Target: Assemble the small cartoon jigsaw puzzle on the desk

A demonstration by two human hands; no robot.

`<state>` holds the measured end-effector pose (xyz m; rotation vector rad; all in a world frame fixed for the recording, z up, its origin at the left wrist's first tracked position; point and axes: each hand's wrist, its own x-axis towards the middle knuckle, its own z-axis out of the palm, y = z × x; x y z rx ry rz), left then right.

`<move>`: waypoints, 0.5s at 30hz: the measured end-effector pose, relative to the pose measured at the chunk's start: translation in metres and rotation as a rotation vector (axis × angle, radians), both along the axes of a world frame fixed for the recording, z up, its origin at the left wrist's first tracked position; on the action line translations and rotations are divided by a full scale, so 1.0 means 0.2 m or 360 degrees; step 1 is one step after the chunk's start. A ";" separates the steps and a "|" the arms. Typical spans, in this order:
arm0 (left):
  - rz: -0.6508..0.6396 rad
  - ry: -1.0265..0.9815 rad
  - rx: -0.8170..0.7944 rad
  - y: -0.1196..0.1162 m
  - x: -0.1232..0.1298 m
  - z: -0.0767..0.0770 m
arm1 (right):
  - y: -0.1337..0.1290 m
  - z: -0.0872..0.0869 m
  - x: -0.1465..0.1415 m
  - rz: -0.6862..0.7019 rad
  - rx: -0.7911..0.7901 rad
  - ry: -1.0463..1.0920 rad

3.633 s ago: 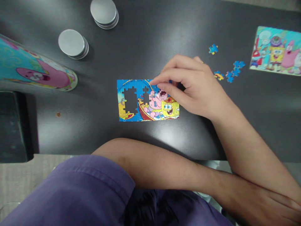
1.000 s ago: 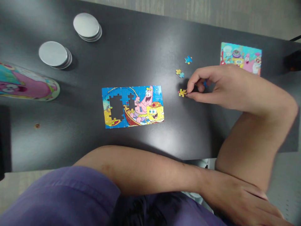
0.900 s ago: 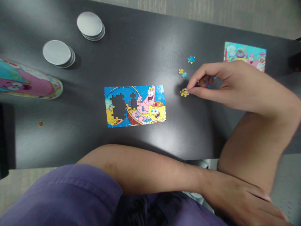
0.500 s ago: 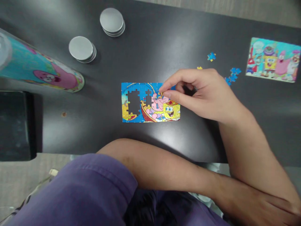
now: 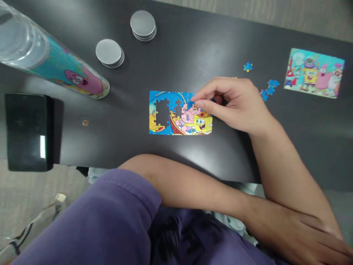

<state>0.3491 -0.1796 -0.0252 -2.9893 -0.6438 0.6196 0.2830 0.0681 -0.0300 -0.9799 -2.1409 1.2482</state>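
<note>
Right hand (image 5: pixel 234 105) pinches a piece (image 5: pixel 195 106) over a gapped puzzle (image 5: pixel 204 126)

Nearest, between the puzzle's four and five o'clock, the left hand (image 5: pixel 298 232) lies by the right forearm (image 5: pixel 286 165); its grip cannot be told. The puzzle lies on the table (image 5: pixel 116 147), thumb and forefinger narrowed above its one-o'clock part. Loose blue pieces (image 5: pixel 270 88) and a picture card (image 5: pixel 315 76) lie toward two-thirty.

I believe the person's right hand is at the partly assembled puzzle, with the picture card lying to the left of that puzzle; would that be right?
Not quite: the picture card lies to the right of the partly assembled puzzle, not to its left, as the head view shows. The right hand is indeed at the puzzle.
</note>
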 end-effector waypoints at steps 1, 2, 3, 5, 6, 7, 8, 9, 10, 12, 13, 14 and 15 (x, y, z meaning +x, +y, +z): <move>0.0067 -0.0051 -0.0016 -0.03 0.01 0.01 | 0.00 -0.02 0.01 -0.0017 -0.0003 0.0022; 0.0135 -0.0103 -0.0035 -0.05 -0.01 0.02 | 0.01 -0.03 0.02 -0.0032 0.0001 0.0048; 0.0184 -0.0183 -0.0052 -0.05 -0.04 0.03 | 0.01 -0.04 0.02 -0.0042 0.0007 0.0077; 0.0132 -0.0506 -0.0092 -0.02 -0.18 0.05 | 0.01 -0.05 0.01 -0.0040 0.0008 0.0135; -0.0009 -0.0772 -0.0087 0.01 -0.28 0.05 | 0.01 -0.04 0.00 -0.0036 0.0006 0.0167; -0.0202 -0.1061 -0.0065 0.05 -0.39 0.06 | 0.01 -0.02 -0.02 -0.0033 0.0002 0.0189; -0.0438 -0.1318 -0.0023 0.10 -0.50 0.06 | 0.00 0.01 -0.04 -0.0023 -0.0006 0.0190; -0.0648 -0.1482 0.0019 0.14 -0.60 0.06 | 0.00 0.05 -0.06 -0.0002 -0.0018 0.0167; -0.0697 -0.1556 -0.0007 0.17 -0.69 0.05 | 0.00 0.09 -0.09 0.0033 -0.0032 0.0120; -0.0628 -0.1668 -0.0133 0.21 -0.81 0.03 | 0.01 0.17 -0.13 0.0155 -0.0051 0.0003; -0.0569 -0.1678 -0.0242 0.22 -0.84 0.03 | 0.02 0.19 -0.15 0.0212 -0.0050 -0.0036; -0.0502 -0.1677 -0.0375 0.22 -0.85 0.02 | 0.03 0.21 -0.16 0.0259 -0.0050 -0.0064; -0.0450 -0.1648 -0.0513 0.22 -0.85 0.01 | 0.04 0.21 -0.17 0.0286 -0.0048 -0.0068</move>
